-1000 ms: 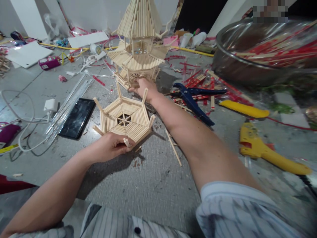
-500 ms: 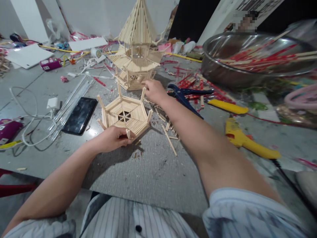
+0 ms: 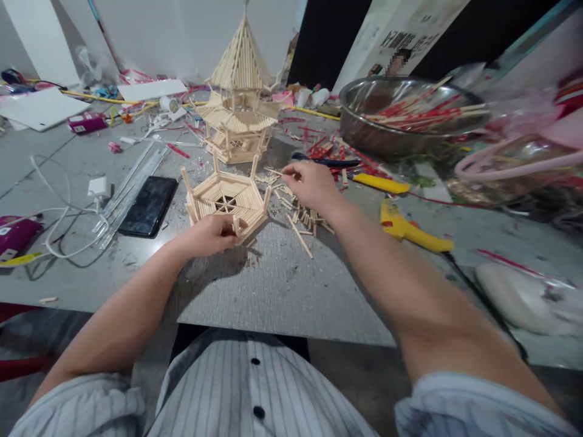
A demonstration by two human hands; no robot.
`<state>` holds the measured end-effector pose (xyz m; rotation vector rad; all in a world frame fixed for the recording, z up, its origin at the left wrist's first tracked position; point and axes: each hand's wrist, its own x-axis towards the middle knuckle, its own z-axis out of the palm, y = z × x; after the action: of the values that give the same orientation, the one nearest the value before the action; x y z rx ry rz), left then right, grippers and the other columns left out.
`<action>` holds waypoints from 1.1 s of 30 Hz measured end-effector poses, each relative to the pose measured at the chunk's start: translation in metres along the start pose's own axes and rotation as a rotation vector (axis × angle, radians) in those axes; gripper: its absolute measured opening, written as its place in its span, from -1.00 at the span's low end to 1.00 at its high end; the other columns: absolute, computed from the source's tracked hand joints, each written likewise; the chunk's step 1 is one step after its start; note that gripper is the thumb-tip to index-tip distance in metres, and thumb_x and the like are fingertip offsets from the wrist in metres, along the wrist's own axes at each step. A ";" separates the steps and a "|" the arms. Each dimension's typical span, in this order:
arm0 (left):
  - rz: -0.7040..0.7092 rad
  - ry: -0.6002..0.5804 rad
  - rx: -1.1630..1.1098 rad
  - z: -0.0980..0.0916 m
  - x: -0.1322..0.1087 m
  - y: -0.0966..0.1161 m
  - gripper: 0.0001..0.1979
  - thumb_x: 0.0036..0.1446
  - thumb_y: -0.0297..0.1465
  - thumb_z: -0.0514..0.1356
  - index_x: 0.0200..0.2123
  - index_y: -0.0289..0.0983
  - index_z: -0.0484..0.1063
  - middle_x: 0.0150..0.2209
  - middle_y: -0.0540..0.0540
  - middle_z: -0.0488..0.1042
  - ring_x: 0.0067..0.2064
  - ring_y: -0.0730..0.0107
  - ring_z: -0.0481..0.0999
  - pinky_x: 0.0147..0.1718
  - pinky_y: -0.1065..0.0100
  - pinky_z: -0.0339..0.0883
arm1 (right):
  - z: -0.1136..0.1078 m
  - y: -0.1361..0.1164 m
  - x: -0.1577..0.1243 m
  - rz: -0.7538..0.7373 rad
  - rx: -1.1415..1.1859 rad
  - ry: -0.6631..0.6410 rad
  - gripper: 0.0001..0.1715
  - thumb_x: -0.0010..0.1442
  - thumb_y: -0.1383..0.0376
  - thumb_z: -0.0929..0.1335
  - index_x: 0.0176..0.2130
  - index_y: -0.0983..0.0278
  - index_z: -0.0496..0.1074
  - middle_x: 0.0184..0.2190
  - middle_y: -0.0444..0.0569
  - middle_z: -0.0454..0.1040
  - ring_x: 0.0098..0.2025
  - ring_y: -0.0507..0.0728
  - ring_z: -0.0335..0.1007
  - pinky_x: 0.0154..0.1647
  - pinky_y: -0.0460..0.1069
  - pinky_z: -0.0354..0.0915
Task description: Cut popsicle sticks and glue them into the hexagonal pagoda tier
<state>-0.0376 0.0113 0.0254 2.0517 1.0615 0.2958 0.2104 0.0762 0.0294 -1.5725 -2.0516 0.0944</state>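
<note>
A hexagonal wooden-stick platform [image 3: 248, 209] with short upright posts at its corners lies on the grey table [image 3: 273, 291]. My left hand [image 3: 212, 233] is closed on the platform's near corner, thumb and fingers around the short post there. To the right, my right hand [image 3: 314, 185] pinches a thin wooden stick [image 3: 274, 172], which points left from the fingertips. Beneath and beside that hand lies a scatter of short cut sticks [image 3: 305, 215]. Just behind the platform stands a tiered pagoda model [image 3: 239, 115] of the same pale sticks.
Right of the sticks are dark-blue-handled pliers [image 3: 328, 161], a yellow cutter knife [image 3: 381, 182] and a yellow glue gun [image 3: 410, 233] with its cord. A steel basin [image 3: 382, 136] holds red-wrapped chopsticks. At left lie a black phone [image 3: 148, 206], clear glue sticks and a white charger [image 3: 98, 188].
My right hand has moved from beside the pagoda's base right and nearer, over the cut sticks, and a thin stick now shows in its fingers. My left hand keeps its hold. The view has shifted.
</note>
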 end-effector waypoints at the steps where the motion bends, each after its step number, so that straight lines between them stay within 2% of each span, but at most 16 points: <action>1: -0.003 0.013 0.019 0.000 0.000 0.001 -0.62 -0.02 -0.50 0.05 -0.08 -0.35 0.35 -0.53 0.03 0.40 -0.55 0.55 0.34 -0.57 0.49 0.16 | -0.004 -0.004 -0.011 -0.007 0.026 -0.015 -0.75 0.12 0.30 0.28 -0.24 0.31 0.51 -0.27 0.07 0.53 -0.26 0.17 0.41 -0.20 0.05 0.25; 4: -0.020 0.046 0.065 -0.001 -0.001 0.005 -0.59 -0.02 -0.50 0.05 -0.05 -0.37 0.34 -0.56 0.05 0.37 -0.57 0.55 0.29 -0.58 0.48 0.11 | -0.009 -0.018 -0.044 -0.045 0.103 -0.110 -0.78 0.14 0.27 0.28 -0.31 0.28 0.51 -0.33 0.01 0.53 -0.33 0.13 0.40 -0.28 0.01 0.23; 8: -0.014 0.060 0.034 0.000 -0.002 0.007 -0.55 -0.03 -0.50 0.06 0.00 -0.40 0.31 -0.56 0.06 0.34 -0.56 0.56 0.25 -0.56 0.48 0.09 | -0.005 -0.038 -0.077 -0.127 0.105 -0.282 -0.74 0.20 0.22 0.26 -0.28 0.28 0.49 -0.32 -0.01 0.52 -0.32 0.10 0.39 -0.32 -0.03 0.18; 13: 0.027 0.165 -0.025 0.003 -0.004 0.010 -0.48 -0.03 -0.51 0.08 0.07 -0.41 0.26 -0.63 0.11 0.26 -0.59 0.57 0.19 -0.57 0.48 0.06 | 0.004 -0.061 -0.095 -0.272 -0.046 -0.417 -0.62 0.22 0.10 0.26 -0.11 0.29 0.44 -0.17 0.04 0.48 -0.16 0.15 0.38 -0.25 -0.01 0.18; 17: 0.059 0.270 0.020 0.006 -0.007 0.013 -0.61 0.06 -0.38 0.11 -0.02 -0.38 0.36 -0.66 0.13 0.20 -0.61 0.59 0.16 -0.59 0.49 0.04 | 0.012 -0.066 -0.098 -0.311 -0.106 -0.507 -0.67 0.22 0.16 0.27 -0.10 0.29 0.42 -0.14 0.06 0.43 -0.13 0.15 0.36 -0.27 -0.02 0.18; 21: 0.147 0.417 0.031 0.008 -0.007 0.012 -0.67 0.12 -0.28 0.10 -0.13 -0.38 0.43 -0.68 0.14 0.15 -0.63 0.60 0.12 -0.62 0.49 0.01 | 0.020 -0.063 -0.097 -0.307 -0.095 -0.509 -0.73 0.25 0.24 0.23 -0.13 0.27 0.43 -0.15 0.03 0.43 -0.14 0.13 0.35 -0.31 -0.03 0.16; 27: 0.358 0.592 -0.077 0.012 -0.007 0.008 -0.71 0.14 -0.29 0.12 -0.12 -0.32 0.40 -0.68 0.16 0.11 -0.66 0.61 0.07 -0.66 0.49 -0.01 | 0.023 -0.058 -0.097 -0.320 -0.029 -0.472 -0.74 0.25 0.23 0.23 -0.15 0.27 0.43 -0.14 0.02 0.43 -0.14 0.14 0.35 -0.28 -0.02 0.17; 30: 0.408 0.659 -0.101 0.013 -0.008 0.009 -0.69 0.17 -0.25 0.10 -0.07 -0.28 0.41 -0.69 0.15 0.12 -0.67 0.60 0.04 -0.67 0.47 -0.03 | 0.024 -0.056 -0.097 -0.310 0.000 -0.459 -0.74 0.24 0.24 0.24 -0.15 0.30 0.43 -0.17 0.04 0.44 -0.15 0.13 0.35 -0.24 -0.02 0.18; 33: 0.425 0.786 -0.081 0.013 -0.010 0.010 -0.64 0.20 -0.18 0.05 -0.06 -0.24 0.43 -0.67 0.11 0.19 -0.65 0.58 0.10 -0.65 0.45 0.02 | 0.024 -0.053 -0.096 -0.288 0.039 -0.442 -0.75 0.23 0.27 0.24 -0.16 0.31 0.42 -0.20 0.05 0.45 -0.17 0.12 0.36 -0.22 -0.02 0.19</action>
<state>-0.0312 -0.0070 0.0254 2.1061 0.9949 1.4225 0.1692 -0.0217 -0.0070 -1.2983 -2.5761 0.4031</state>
